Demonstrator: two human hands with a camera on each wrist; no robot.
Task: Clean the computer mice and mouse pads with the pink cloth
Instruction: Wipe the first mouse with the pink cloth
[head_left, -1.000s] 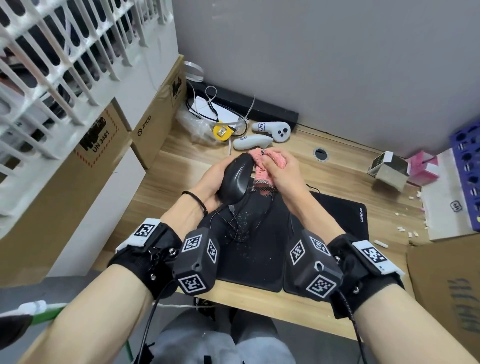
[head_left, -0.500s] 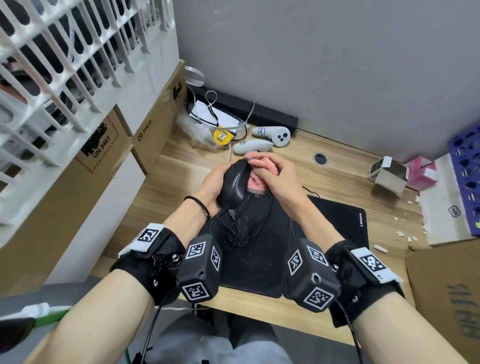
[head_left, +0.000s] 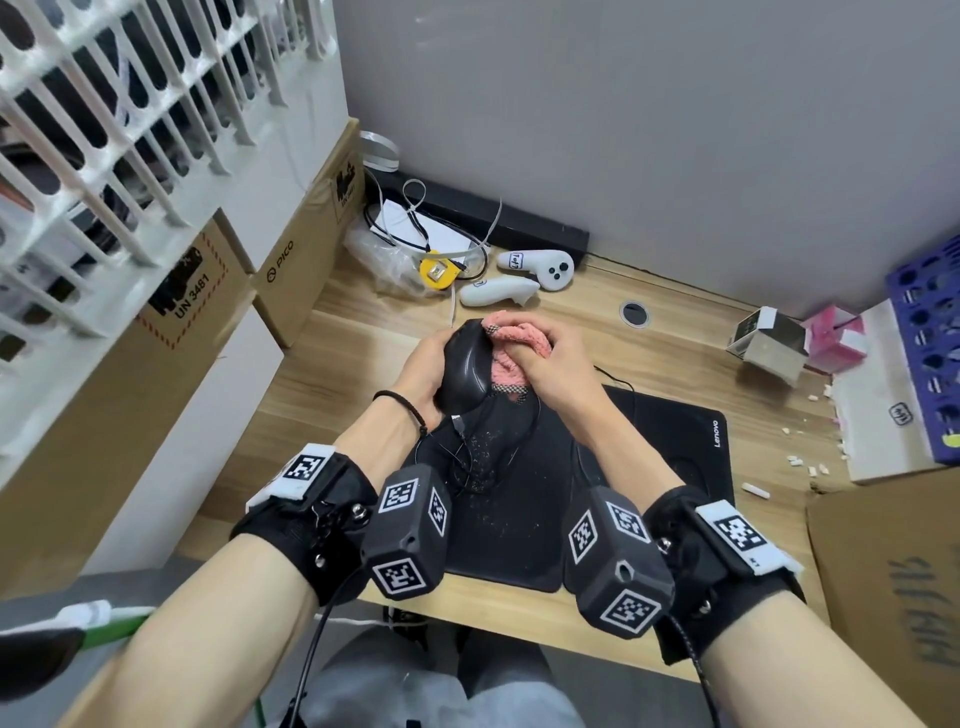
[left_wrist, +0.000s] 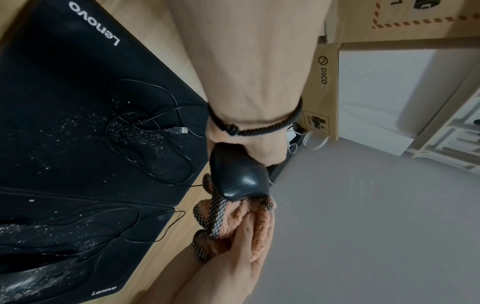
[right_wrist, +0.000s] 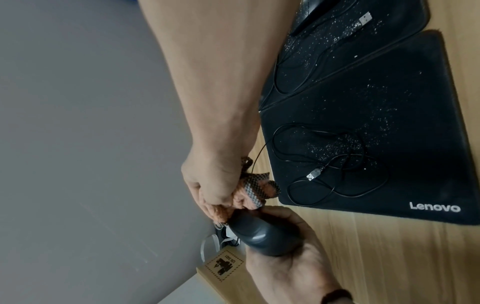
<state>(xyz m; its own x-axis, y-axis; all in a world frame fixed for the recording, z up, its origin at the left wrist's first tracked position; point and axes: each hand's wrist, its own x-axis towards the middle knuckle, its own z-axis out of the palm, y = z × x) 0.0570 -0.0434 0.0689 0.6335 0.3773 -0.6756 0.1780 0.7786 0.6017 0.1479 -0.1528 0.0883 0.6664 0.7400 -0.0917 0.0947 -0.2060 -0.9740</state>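
My left hand (head_left: 427, 361) holds a black wired mouse (head_left: 465, 364) lifted above the desk, tilted on its side. My right hand (head_left: 558, 364) grips the bunched pink cloth (head_left: 519, 340) and presses it against the mouse's right side. The left wrist view shows the mouse (left_wrist: 239, 179) with the cloth (left_wrist: 233, 222) under it. Its cable and USB plug (right_wrist: 315, 176) lie coiled on a black Lenovo mouse pad (right_wrist: 389, 123) speckled with white dust. A second dusty pad (left_wrist: 78, 236) overlaps it and carries another black mouse (left_wrist: 23, 281).
Two white controllers (head_left: 537, 262) and a yellow tape measure (head_left: 436, 270) lie by the back wall. Cardboard boxes (head_left: 306, 249) line the left. A small box (head_left: 769, 343), pink box (head_left: 836, 338), blue rack (head_left: 930, 364) and white crumbs (head_left: 800, 462) sit on the right.
My right hand has rubbed the cloth down and in along the mouse, closing against it. The left hand keeps its hold with the mouse barely shifted.
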